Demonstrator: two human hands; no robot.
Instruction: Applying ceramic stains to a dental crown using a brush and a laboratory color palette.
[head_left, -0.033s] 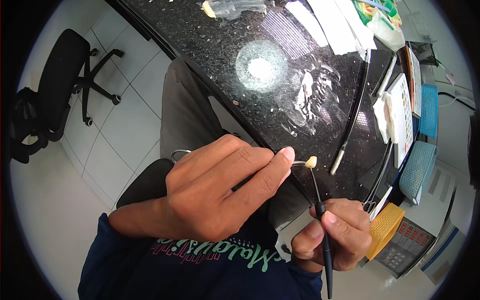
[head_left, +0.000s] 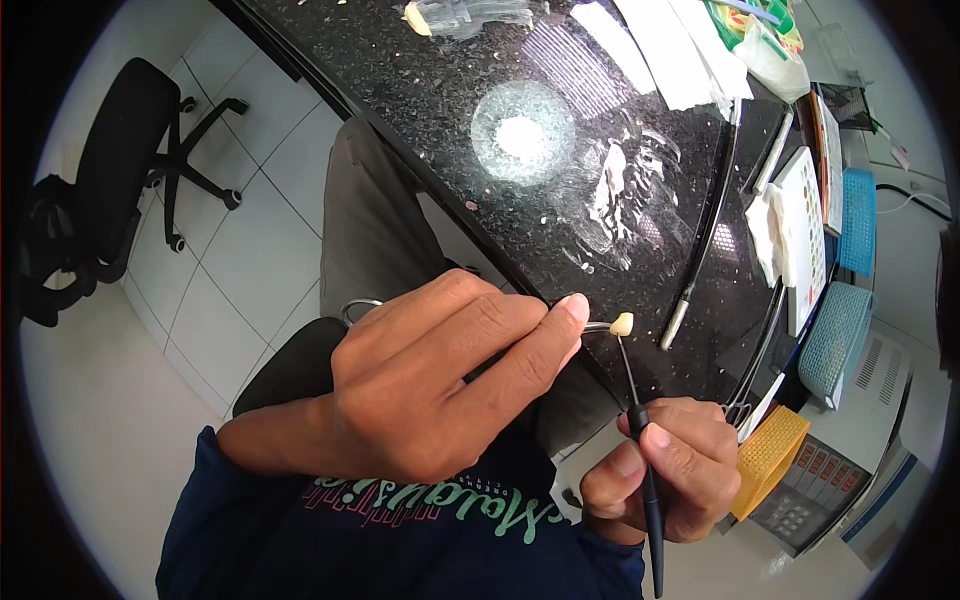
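My left hand (head_left: 450, 380) is closed around metal forceps (head_left: 597, 327), whose ring handle shows beyond the knuckles. At the forceps' curved tip is a small cream, tooth-shaped piece (head_left: 622, 323). My right hand (head_left: 690, 465) grips a thin metal-tipped tool (head_left: 654, 510) by its black handle, with the tip at the underside of the cream piece; whether it touches is too small to tell. Both hands are held over the near edge of a dark speckled worktop (head_left: 400, 80).
White smears (head_left: 615, 180), paper sheets (head_left: 680, 50), a long black brush (head_left: 708, 230), a white palette (head_left: 805, 240), blue baskets (head_left: 830, 345), a yellow basket (head_left: 770, 460) and a grey machine (head_left: 815, 490) lie to the right. A black wheeled chair (head_left: 120, 160) stands left on tiles.
My right hand and its tool have shifted very slightly to the left. My left hand looks the same.
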